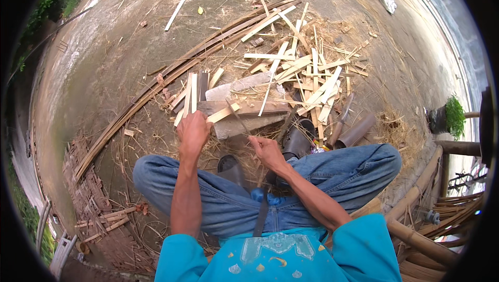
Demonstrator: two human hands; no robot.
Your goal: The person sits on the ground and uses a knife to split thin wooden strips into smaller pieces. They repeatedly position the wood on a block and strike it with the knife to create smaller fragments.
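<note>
My left hand (193, 131) is closed round the near end of a flat pale bamboo strip (225, 113), which points right and away across a wooden block (260, 107). More pale strips (194, 90) lie just beyond its knuckles; I cannot tell whether the fingers touch them. To the right, my right hand (267, 153) is closed on a knife. Its thin dark blade (237, 114) slants up and left, its tip close to the strip's far end. The grip is hidden in the fist.
Beyond the block lies a loose heap of cut bamboo strips (312, 79) among shavings. Long split bamboo lengths (171, 71) curve along the ground at left. A brown-handled blade (343, 115) rests near my right knee. Bamboo poles (421, 238) stand at right, a woven mat (99, 193) at left.
</note>
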